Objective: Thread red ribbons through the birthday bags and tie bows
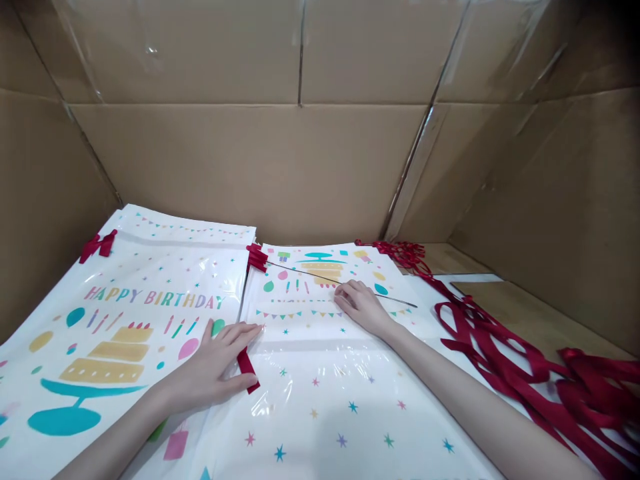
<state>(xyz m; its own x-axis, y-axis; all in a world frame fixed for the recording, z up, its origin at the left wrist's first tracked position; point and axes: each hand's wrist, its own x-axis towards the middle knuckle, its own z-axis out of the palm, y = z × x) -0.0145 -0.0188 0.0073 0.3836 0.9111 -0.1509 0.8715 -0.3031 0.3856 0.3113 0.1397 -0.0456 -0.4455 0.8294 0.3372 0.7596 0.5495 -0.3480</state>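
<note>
My left hand (223,363) lies with fingers spread over the edge between two stacks of printed sheets, its thumb on a short red ribbon piece (247,370). My right hand (363,305) has its fingers curled around a thin dark rod (400,302) that crosses the right stack at a slant. The left stack (165,267) shows "HAPPY BIRTHDAY" and a cake; the right stack (320,373) shows stars and an upside-down or folded cake print under glossy film. A bunch of red ribbon ends (257,257) sits by the rod's left end.
Long red ribbons (500,347) lie tangled along the right side, over white sheets and a flat cardboard piece (540,317). More red ribbon ends (99,247) stick out at the left stack's outer edge. Tall cardboard walls (240,167) stand behind and at both sides.
</note>
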